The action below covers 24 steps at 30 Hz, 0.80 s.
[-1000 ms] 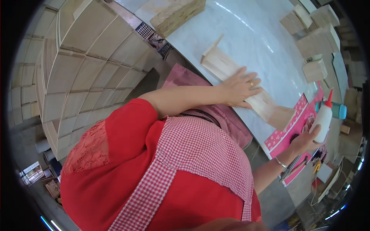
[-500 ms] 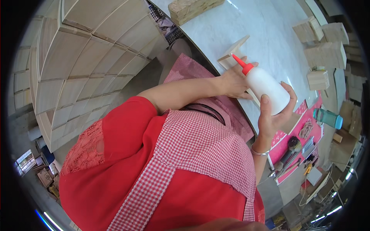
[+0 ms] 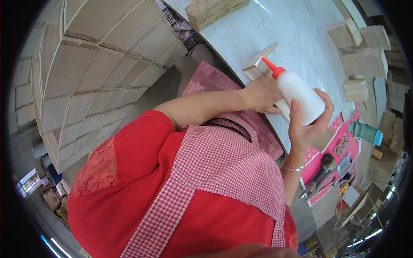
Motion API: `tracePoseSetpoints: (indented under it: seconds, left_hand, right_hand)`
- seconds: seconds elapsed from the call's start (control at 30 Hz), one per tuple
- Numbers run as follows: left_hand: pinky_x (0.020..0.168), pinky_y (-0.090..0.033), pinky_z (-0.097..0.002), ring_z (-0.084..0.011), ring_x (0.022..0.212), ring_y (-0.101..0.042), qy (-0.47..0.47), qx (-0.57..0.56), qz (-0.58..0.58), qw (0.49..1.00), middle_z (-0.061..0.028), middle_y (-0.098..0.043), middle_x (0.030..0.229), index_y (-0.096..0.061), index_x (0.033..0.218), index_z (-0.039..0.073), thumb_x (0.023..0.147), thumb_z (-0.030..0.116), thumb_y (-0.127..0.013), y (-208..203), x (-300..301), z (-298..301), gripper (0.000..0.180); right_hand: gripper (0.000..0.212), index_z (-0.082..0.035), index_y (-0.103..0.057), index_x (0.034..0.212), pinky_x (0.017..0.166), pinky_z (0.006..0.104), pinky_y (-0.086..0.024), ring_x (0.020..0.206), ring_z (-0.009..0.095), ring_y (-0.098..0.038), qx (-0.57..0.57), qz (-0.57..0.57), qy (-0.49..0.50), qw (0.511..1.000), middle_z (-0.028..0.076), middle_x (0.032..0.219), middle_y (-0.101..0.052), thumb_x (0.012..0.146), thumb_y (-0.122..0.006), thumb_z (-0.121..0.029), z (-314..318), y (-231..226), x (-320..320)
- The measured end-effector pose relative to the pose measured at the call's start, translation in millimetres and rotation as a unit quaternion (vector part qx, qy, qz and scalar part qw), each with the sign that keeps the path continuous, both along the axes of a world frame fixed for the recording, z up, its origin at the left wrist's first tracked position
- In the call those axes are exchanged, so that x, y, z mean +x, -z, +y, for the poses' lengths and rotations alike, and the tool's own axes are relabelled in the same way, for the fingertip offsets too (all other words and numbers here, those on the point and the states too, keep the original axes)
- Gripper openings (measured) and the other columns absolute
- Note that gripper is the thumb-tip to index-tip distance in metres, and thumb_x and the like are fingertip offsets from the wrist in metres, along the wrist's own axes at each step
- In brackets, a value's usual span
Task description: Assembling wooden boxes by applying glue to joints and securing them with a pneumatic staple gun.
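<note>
A white squeeze bottle (image 3: 301,96) with a red pointed nozzle (image 3: 272,67) is in my right hand (image 3: 306,134), fingers and thumb closed around its lower body. The bottle lies tilted in the air, its tip at the upper left, close to the edge of a pale wooden piece (image 3: 257,68). My left hand (image 3: 263,92) grips that wooden piece on the table, the thumb along its near side; the bottle hides part of the fingers. A thin upright wooden part stands at the far end of the piece.
The white marbled table (image 3: 241,41) carries a stack of wooden pieces (image 3: 215,12) at the far side and several wood blocks (image 3: 363,60) at the right. Tools lie on a pink sheet (image 3: 318,167), near a teal bottle (image 3: 365,132). Tall stacked boards (image 3: 81,73) stand at the left.
The bottle has shifted slightly right in my right hand's grip, its nozzle tip now a little nearer the wooden piece's upper edge. My left hand stays on the wooden piece.
</note>
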<state>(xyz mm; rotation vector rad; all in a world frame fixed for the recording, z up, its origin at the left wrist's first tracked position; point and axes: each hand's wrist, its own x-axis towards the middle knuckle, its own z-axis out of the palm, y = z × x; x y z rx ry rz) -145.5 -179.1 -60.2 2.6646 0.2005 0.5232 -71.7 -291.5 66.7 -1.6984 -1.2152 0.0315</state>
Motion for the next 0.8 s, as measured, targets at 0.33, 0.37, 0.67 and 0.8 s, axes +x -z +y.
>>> tracePoseSetpoints:
  seconds: [0.33, 0.37, 0.67, 0.8]
  left_hand:
    - [0.114, -0.02, -0.0635, -0.0322, 0.142, -0.03, 0.004, 0.044, 0.007, 0.999, -0.012, -0.044, 0.146, -0.052, 0.138, 0.011, 0.079, 0.061, -0.065, -3, -2, -1, 0.078]
    - [0.114, -0.02, -0.0635, -0.0322, 0.142, -0.03, 0.005, 0.044, 0.007, 0.999, -0.012, -0.044, 0.146, -0.052, 0.138, 0.011, 0.079, 0.061, -0.065, -2, -2, -1, 0.078]
    - [0.114, -0.019, -0.0627, -0.0346, 0.139, -0.035, 0.008, 0.03, 0.011, 0.999, -0.0129, -0.046, 0.144, -0.051, 0.138, 0.011, 0.08, 0.06, -0.064, -3, -1, 3, 0.077]
    - [0.113, -0.022, -0.0626, -0.037, 0.138, -0.038, 0.003, 0.011, -0.001, 1.0, -0.0142, -0.048, 0.143, -0.048, 0.14, 0.014, 0.08, 0.057, -0.064, 13, 0, 0, 0.076]
  right_hand:
    - [0.052, 0.001, -0.052, 0.123, 0.09, 0.0338, -0.049, 0.106, 0.023, -0.058, 0.016, -0.053, 0.041, 0.998, 0.013, 0.118, -0.056, 0.082, -0.08, -0.015, 23, 4, 20]
    - [0.052, 0.001, -0.052, 0.123, 0.09, 0.0336, -0.049, 0.106, 0.022, -0.058, 0.015, -0.046, 0.044, 0.998, 0.013, 0.118, -0.056, 0.082, -0.08, -0.015, 26, 4, 22]
    - [0.053, 0.002, -0.052, 0.123, 0.089, 0.0325, -0.049, 0.104, 0.021, -0.058, -0.004, -0.034, 0.013, 0.999, 0.012, 0.116, -0.056, 0.08, -0.081, -0.012, 10, -4, 7]
    - [0.054, 0.003, -0.052, 0.123, 0.089, 0.0315, -0.048, 0.105, 0.022, -0.058, -0.017, 0.01, -0.006, 1.0, 0.013, 0.116, -0.056, 0.081, -0.08, -0.016, -6, -7, -8]
